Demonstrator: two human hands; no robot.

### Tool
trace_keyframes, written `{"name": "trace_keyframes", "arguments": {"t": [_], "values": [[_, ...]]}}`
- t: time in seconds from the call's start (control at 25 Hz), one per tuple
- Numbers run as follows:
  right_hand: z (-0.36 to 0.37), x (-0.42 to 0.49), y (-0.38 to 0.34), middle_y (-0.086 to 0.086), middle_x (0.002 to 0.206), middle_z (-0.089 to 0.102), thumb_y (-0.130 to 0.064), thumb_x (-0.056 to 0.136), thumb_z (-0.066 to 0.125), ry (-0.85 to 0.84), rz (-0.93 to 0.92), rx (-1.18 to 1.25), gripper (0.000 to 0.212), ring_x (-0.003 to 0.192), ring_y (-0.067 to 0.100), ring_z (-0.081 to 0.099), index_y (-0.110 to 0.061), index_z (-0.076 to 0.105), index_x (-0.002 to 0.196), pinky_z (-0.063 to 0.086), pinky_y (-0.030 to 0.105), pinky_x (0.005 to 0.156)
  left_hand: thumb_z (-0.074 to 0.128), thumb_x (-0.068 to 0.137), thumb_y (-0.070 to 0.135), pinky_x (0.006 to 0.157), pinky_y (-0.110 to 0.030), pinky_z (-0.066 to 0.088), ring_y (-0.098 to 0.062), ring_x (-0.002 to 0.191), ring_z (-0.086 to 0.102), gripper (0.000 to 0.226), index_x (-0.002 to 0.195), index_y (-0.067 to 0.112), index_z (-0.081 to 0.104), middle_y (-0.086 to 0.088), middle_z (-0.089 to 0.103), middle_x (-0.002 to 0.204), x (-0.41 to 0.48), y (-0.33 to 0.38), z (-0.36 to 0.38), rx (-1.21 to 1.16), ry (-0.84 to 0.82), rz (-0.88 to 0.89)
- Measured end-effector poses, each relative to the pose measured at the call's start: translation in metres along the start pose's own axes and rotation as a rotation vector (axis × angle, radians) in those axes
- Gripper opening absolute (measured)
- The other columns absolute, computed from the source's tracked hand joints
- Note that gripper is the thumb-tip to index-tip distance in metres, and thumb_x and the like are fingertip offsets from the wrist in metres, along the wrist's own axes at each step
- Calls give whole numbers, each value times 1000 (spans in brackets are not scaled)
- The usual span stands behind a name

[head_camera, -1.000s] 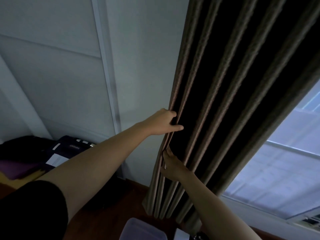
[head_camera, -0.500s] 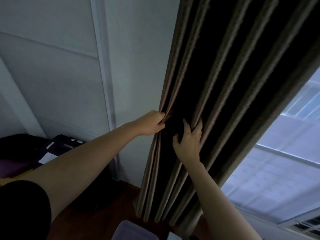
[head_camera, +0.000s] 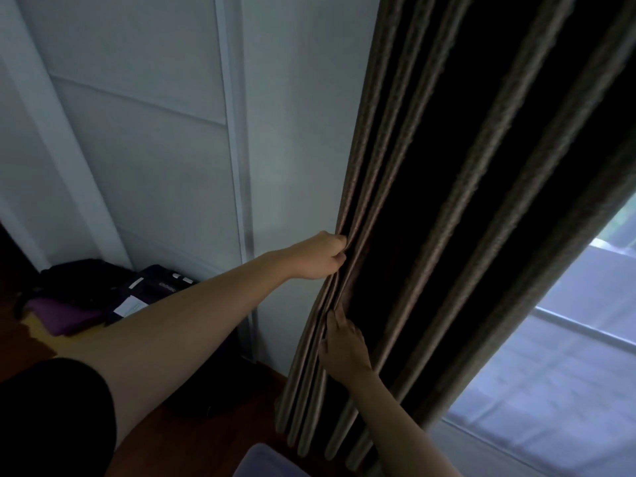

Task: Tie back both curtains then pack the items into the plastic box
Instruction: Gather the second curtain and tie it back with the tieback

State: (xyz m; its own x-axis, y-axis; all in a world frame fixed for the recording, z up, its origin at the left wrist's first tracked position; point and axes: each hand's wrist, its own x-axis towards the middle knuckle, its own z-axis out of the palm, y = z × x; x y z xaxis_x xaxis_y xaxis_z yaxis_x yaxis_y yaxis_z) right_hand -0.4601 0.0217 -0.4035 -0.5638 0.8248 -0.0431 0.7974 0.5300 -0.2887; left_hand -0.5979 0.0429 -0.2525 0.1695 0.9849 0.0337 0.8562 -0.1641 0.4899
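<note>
A dark pleated curtain point(head_camera: 457, 208) hangs from the top of the view down to the floor, bunched against the white wall beside the window. My left hand point(head_camera: 318, 256) grips the left-most pleats at mid height, fingers curled round the fabric edge. Below it, my right hand point(head_camera: 344, 344) reaches into the folds, fingertips tucked between the pleats and hidden by the cloth. A corner of the translucent plastic box point(head_camera: 265, 461) shows at the bottom edge, under the curtain hem.
A white panelled wall point(head_camera: 165, 132) stands to the left of the curtain. Dark bags and a purple item point(head_camera: 86, 304) lie on the wooden floor at the left. The bright window point(head_camera: 568, 366) lies to the right of the curtain.
My right hand dropped from the middle pleats, where it lay spread, to the left folds below my left hand. My left hand kept its grip on the curtain edge.
</note>
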Motion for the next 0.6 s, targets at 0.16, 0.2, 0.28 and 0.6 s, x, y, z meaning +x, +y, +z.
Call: {"name": "trace_keyframes", "arguments": {"t": [0.16,0.2,0.28,0.6], "values": [[-2,4,-5,14,156,15,-26,91,39,-15,-19,4,59,137,31,29,-7,25,144,22,38,114,55,89,32,60,-35,46,-20,64,54,28,76,8,48,-6,54,74,-1,10,7,3,-20,13],[-3,3,-5,13,157,13,-26,91,42,-39,-9,22,59,138,32,27,-7,24,145,22,38,114,58,86,39,59,-34,47,-19,63,56,34,80,6,51,-6,56,74,-1,12,10,29,11,39],[-7,-6,-4,13,158,8,-32,90,47,-119,6,52,65,140,33,22,-9,24,146,19,40,116,60,87,30,53,-31,40,-16,55,49,32,71,6,47,-4,52,66,-2,12,16,68,105,72],[-101,-27,1,27,149,16,-21,79,62,947,134,272,49,135,39,21,-16,53,128,22,44,113,57,88,7,44,-12,33,-2,47,38,31,63,12,40,6,41,56,-16,-5,2,22,159,70]]}}
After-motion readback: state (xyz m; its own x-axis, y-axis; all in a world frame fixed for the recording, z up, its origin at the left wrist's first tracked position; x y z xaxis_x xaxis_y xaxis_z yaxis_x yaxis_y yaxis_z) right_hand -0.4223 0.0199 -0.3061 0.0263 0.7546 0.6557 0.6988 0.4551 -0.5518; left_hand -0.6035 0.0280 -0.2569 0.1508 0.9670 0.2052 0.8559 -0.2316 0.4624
